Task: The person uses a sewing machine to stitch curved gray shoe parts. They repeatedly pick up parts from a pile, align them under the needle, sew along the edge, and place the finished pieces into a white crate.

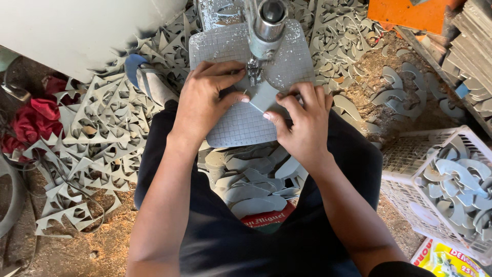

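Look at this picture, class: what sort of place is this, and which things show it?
Probably a small footwear-parts workshop. Both hands hold a grey piece under a machine head on a gridded plate; cut-out grey scrap sheets cover the floor, and a white basket holds curved grey cut pieces.

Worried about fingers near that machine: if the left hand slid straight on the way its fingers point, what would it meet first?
Probably the machine's metal foot, just past the left hand's fingertips on the gridded pad; depth is hard to judge.
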